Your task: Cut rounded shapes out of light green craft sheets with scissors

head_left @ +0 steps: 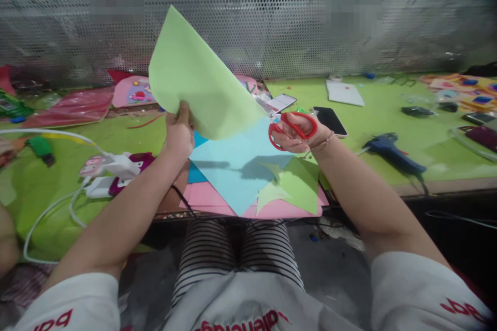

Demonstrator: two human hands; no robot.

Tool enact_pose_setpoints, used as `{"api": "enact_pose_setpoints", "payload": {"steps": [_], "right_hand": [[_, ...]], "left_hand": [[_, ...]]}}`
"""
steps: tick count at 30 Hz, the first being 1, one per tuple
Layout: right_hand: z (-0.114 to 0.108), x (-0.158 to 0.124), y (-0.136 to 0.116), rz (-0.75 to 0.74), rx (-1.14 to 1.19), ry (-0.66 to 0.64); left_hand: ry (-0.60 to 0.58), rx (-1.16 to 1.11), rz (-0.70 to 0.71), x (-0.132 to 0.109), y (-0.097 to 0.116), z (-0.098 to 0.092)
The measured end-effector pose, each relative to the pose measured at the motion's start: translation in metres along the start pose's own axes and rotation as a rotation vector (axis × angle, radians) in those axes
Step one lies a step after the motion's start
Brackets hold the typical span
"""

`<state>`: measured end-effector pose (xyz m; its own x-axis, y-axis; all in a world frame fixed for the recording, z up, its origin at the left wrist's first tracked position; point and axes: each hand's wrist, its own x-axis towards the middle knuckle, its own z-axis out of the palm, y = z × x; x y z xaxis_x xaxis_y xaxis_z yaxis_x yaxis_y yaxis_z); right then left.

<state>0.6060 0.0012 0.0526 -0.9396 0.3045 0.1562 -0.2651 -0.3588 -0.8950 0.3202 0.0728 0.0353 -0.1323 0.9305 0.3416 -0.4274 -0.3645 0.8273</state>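
Observation:
My left hand (180, 128) pinches the lower left edge of a light green sheet of paper (194, 77), holding it up above the table. The sheet has a rounded lower edge and a pointed top. My right hand (297, 134) has its fingers through the red handles of a pair of scissors (276, 116). The blades meet the sheet's right corner and are partly hidden behind it. Below lie a light blue sheet (236, 176), pale green paper scraps (272, 194), a green sheet (301, 183) and pink sheets (205, 195).
A dark blue glue gun (396, 155) and a phone (330, 121) lie to the right. White plugs and cables (112, 168) and a green USB stick (41, 150) are on the left. A perforated metal panel (248, 20) stands behind. Part of another person shows at the left edge.

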Motion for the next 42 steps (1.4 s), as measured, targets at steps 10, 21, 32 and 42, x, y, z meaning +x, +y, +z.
{"api": "enact_pose_setpoints", "payload": {"steps": [10, 21, 32, 42], "right_hand": [[0.002, 0.005, 0.004, -0.038, -0.079, -0.007], [0.007, 0.007, 0.005, -0.05, -0.186, 0.075], [0.007, 0.007, 0.005, -0.061, -0.178, 0.099], [0.013, 0.008, 0.005, -0.087, -0.169, 0.18]], "left_hand": [[-0.039, -0.059, 0.012, -0.003, -0.003, -0.001], [-0.078, -0.014, 0.043, -0.004, -0.004, -0.003], [-0.069, -0.004, 0.046, -0.003, -0.003, -0.002], [-0.049, -0.111, 0.019, -0.004, -0.001, 0.001]]}}
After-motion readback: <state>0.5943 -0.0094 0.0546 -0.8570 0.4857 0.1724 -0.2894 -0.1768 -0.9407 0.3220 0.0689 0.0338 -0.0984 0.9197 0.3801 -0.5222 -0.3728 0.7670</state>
